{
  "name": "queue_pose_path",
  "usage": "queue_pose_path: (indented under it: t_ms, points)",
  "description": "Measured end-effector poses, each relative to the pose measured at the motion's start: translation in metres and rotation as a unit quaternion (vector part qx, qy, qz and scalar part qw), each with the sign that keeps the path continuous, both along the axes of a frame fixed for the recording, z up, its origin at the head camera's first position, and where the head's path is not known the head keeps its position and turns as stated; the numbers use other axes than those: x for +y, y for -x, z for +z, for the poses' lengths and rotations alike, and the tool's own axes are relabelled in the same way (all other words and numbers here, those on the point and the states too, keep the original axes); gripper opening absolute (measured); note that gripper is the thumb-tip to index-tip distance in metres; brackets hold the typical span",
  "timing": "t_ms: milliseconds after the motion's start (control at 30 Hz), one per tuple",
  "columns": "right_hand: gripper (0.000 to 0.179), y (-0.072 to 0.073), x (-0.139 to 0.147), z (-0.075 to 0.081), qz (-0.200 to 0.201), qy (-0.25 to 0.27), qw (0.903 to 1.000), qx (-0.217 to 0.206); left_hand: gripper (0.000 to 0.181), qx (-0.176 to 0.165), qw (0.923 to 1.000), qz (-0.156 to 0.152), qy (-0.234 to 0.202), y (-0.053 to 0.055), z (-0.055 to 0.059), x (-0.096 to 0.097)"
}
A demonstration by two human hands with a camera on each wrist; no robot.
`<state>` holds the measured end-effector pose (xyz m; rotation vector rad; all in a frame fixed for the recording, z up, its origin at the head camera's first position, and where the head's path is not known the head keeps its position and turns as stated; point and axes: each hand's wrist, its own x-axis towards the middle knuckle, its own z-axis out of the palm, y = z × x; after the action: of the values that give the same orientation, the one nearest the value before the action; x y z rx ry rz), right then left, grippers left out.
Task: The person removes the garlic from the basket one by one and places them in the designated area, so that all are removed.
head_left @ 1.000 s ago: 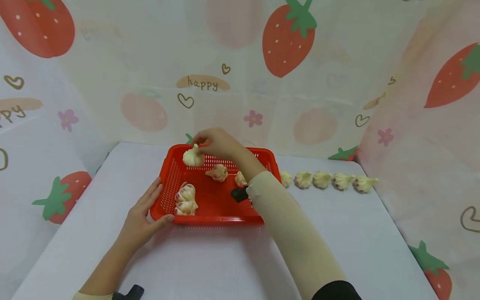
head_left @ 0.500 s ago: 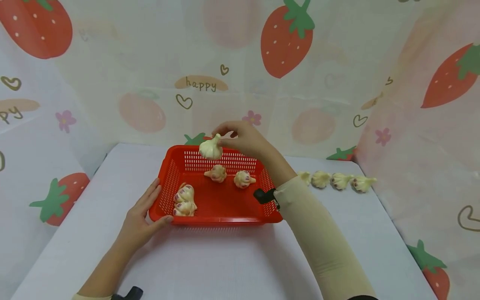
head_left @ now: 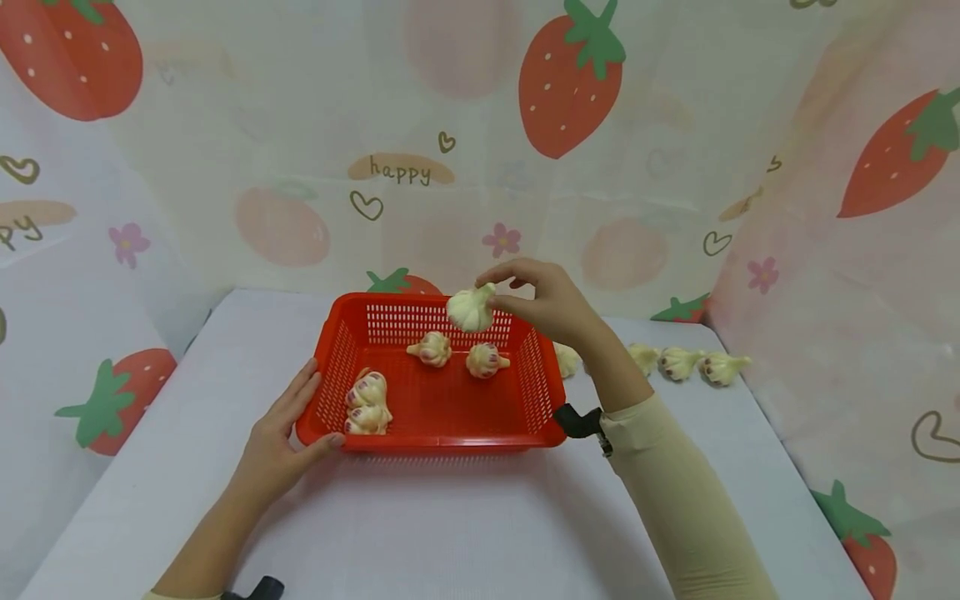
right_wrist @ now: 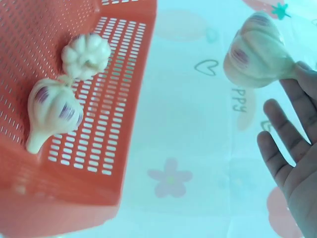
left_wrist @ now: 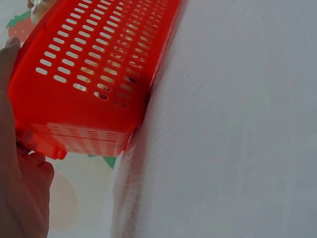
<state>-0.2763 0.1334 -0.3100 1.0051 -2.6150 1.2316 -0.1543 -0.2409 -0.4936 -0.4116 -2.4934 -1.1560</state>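
Observation:
A red plastic basket with slotted walls stands on the white table. My left hand grips its near left corner, the thumb at the front rim and the fingers along the left side. Above the basket's back right part, my right hand pinches a garlic bulb by its stem, the bulb hanging apart from everything else. In the right wrist view the same garlic bulb shows purple marks. Inside the basket lie a garlic bulb at the back, another garlic bulb beside it, and garlic at the near left.
Right of the basket, several garlic bulbs lie in a row on the white table; the right arm hides part of the row. A strawberry-printed cloth walls in the back and both sides.
My right hand has carried the pinched garlic bulb rightward from the basket's back left corner, above the back wall. The left hand stays on the basket.

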Motion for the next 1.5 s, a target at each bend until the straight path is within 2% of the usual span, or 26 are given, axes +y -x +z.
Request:
queue_pose_path:
  t_ms: [200, 400, 667, 800, 900, 1133, 1267, 1500]
  points:
    - [0.026, -0.015, 0.021, -0.006, -0.021, 0.006, 0.9997, 0.015, 0.095, 0.003, 1.0000, 0.001, 0.002, 0.000, 0.000, 0.001]
    - [0.026, -0.026, 0.041, -0.018, -0.038, 0.033, 0.9985, 0.024, 0.095, -0.002, 0.9999, 0.007, 0.008, -0.001, 0.000, 0.001]
    - [0.027, -0.042, 0.066, -0.032, -0.080, 0.042, 0.9944, 0.055, 0.096, -0.005, 0.9999, 0.009, 0.008, -0.001, -0.001, 0.001]
    - [0.027, -0.062, 0.068, -0.027, -0.100, 0.043, 0.9924, 0.057, 0.096, -0.006, 0.9999, 0.009, 0.009, -0.002, -0.001, 0.001]
    - [0.026, -0.071, 0.073, -0.030, -0.117, 0.046, 0.9904, 0.057, 0.096, -0.007, 0.9999, 0.009, 0.010, -0.002, 0.000, 0.001]
    - [0.032, -0.066, 0.096, -0.058, -0.126, 0.056, 0.9881, 0.068, 0.094, 0.000, 1.0000, 0.007, 0.003, -0.003, -0.001, 0.000]
    - [0.032, -0.071, 0.107, -0.067, -0.127, 0.070, 0.9873, 0.064, 0.094, 0.001, 1.0000, 0.004, -0.002, -0.003, -0.001, 0.000]
    - [0.034, -0.078, 0.120, -0.078, -0.153, 0.070, 0.9825, 0.079, 0.095, -0.001, 1.0000, 0.002, 0.001, -0.001, 0.000, 0.001]
